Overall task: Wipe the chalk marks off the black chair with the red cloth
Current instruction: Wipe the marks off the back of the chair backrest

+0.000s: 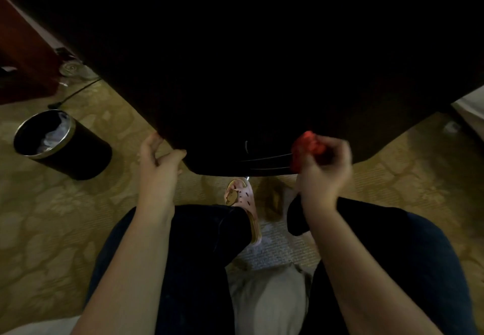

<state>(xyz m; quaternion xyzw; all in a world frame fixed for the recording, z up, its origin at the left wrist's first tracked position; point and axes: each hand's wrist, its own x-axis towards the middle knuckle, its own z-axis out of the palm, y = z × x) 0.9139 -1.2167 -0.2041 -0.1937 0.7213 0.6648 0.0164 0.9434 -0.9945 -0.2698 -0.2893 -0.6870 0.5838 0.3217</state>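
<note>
The black chair (248, 59) fills the upper part of the view, its lower edge close in front of me. Thin white chalk marks (262, 160) run along that lower edge, with a short curved stroke above them. My right hand (324, 167) grips the bunched red cloth (307, 148) against the chair at the right end of the chalk lines. My left hand (158, 160) holds the chair's lower left edge, thumb and fingers curled around it.
A black waste bin (62, 144) with a metal rim stands on the patterned carpet at the left. A dark cable (73, 95) lies near wooden furniture (23, 67) at the far left. My knees and a pink slipper (242, 203) are below the chair.
</note>
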